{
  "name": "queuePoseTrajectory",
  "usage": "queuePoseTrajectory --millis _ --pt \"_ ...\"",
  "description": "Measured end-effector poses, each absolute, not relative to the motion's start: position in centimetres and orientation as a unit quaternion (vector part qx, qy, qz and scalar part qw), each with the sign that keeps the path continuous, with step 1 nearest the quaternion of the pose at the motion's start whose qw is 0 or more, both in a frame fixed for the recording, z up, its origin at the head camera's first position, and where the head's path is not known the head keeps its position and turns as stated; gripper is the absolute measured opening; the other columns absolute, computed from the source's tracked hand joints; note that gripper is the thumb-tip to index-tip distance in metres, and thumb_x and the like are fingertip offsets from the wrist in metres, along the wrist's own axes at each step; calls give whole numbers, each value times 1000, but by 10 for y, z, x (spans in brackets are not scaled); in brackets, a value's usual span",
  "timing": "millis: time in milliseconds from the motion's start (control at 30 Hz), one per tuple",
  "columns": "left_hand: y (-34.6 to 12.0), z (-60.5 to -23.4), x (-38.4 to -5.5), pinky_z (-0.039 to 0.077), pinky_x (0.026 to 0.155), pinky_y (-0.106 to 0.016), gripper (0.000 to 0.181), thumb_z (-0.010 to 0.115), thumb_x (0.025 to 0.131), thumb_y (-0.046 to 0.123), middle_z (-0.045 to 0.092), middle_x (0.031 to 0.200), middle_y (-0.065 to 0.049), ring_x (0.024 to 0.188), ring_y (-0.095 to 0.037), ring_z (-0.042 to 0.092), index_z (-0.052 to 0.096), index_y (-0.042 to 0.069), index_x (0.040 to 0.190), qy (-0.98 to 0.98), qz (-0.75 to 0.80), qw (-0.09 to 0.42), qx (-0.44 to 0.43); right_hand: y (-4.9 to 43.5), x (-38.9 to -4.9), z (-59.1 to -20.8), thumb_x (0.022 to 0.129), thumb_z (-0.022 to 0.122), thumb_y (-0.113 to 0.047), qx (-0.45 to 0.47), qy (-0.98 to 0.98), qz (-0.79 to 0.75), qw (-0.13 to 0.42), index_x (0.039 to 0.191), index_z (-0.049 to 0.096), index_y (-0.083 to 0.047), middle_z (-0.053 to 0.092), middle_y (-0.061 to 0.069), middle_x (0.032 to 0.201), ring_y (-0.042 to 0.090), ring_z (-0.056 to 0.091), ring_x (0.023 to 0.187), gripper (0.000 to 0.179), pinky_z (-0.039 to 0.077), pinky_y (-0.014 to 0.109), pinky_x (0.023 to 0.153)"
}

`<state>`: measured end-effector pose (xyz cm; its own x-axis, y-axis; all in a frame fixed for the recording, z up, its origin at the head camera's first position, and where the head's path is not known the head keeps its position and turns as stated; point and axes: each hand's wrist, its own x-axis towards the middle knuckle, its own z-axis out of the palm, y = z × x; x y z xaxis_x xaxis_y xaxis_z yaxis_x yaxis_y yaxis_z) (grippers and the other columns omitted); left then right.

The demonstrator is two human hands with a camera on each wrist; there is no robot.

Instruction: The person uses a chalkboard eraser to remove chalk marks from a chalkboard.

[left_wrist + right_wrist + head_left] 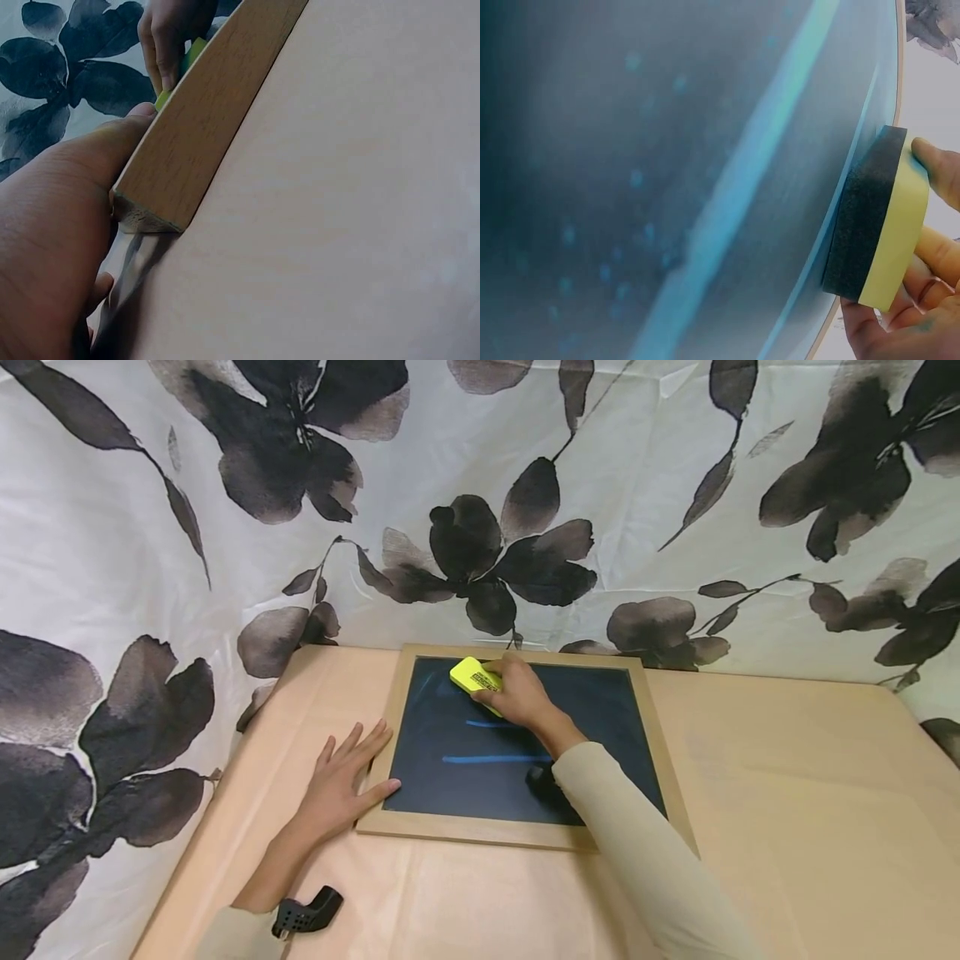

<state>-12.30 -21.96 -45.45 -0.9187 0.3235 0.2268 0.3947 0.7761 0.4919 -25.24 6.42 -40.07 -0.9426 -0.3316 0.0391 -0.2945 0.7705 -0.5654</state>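
A small chalkboard [480, 793] in a light wooden frame [517, 837] lies on the table, with blue chalk lines [495, 759] across it. Near its top edge my right hand [519, 693] grips a yellow board eraser [474, 677]. The right wrist view shows the eraser's dark felt side [864, 214] against the board, fingers and thumb holding the yellow back. My left hand [341, 781] rests at the frame's left side, fingers spread and thumb over the frame. In the left wrist view that thumb lies along the frame's upper edge near a corner.
The light tan table covering [795, 777] extends on both sides of the board. A white cloth with dark flowers [480, 560] hangs behind and to the left. A black wrist device [307, 912] is on the left wrist, and another dark one [543, 781] shows by the right wrist.
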Motion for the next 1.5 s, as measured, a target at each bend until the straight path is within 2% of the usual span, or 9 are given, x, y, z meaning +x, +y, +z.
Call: queuePoseTrajectory --millis 333,467,600,833,1033,1367,1500 --pt "-219 -454 -125 1 111 -60 76 64 87 49 28 155 -2 143 -33 18 36 18 150 -940 -273 57 -197 73 -254 -390 85 72 -35 -198 950 -235 58 133 58 -7 52 7 102 22 50 89 57 45 38 77" --pt "-219 -456 -121 2 110 -61 76 65 86 49 29 155 -2 142 -34 19 36 18 149 -939 -276 63 -196 79 -254 -389 86 71 -36 -208 951 -217 74 135 55 -6 55 11 116 25 52 100 60 46 42 85" --pt "-219 -457 -118 3 110 -61 75 64 87 48 30 154 -3 142 -34 19 36 17 150 -941 -271 67 -193 100 -252 -390 87 71 -34 -195 953 -221 66 136 51 -1 54 17 128 29 53 107 63 44 45 91" --pt "-222 -457 -117 4 109 -62 74 64 88 47 31 154 -4 141 -36 20 36 16 149 -942 -266 68 -192 155 -247 -393 84 75 -32 -153 955 -252 38 129 55 4 61 17 118 29 56 95 61 46 44 85" --pt "-219 -456 -119 4 110 -61 74 64 88 46 30 154 -4 142 -36 20 36 16 149 -940 -269 67 -197 194 -231 -392 85 74 -30 -111 965 -236 16 129 55 8 59 23 121 33 54 98 61 45 46 85" --pt "-220 -457 -118 4 110 -61 73 64 88 46 30 154 -4 142 -35 20 37 17 149 -940 -270 69 -198 220 -212 -383 86 72 -16 -119 966 -225 48 129 50 15 55 31 120 38 53 98 58 45 50 83" --pt "-221 -456 -118 4 110 -61 73 64 88 46 31 154 -4 141 -36 20 37 17 149 -939 -270 69 -199 221 -211 -386 84 75 -16 -111 961 -252 33 127 53 14 58 29 115 36 53 93 57 46 46 79"
